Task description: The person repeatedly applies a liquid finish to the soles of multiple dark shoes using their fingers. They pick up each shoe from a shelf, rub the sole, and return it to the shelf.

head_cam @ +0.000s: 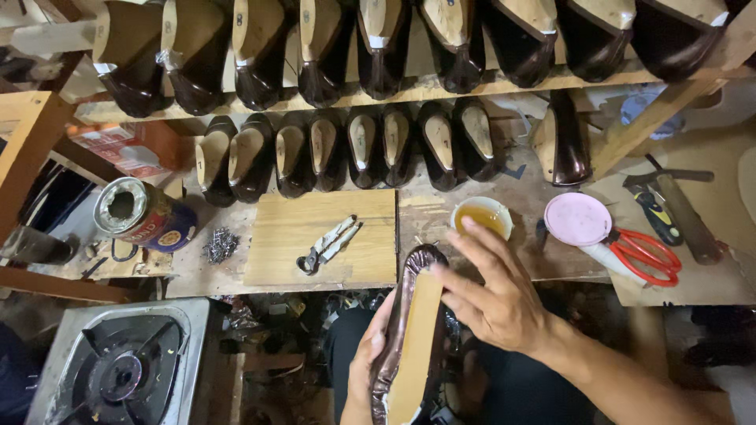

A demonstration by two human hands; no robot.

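The left hand (368, 358) wraps round a brown shoe (409, 330) from below, sole side up, over the person's lap. The right hand (492, 295) is open, holding nothing, its fingers (476, 236) spread and reaching to the little bowl (482, 216) of yellow glue just beyond. I think a small dab is best, with the shoe kept steady. Pincers (327, 244) lie on the board (276, 236) nearby.

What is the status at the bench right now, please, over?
Left hand gripping shoe on last, sole side up. Right hand open, fingertip at glue cup. Pincers lying idle on board. Nothing obstructing.
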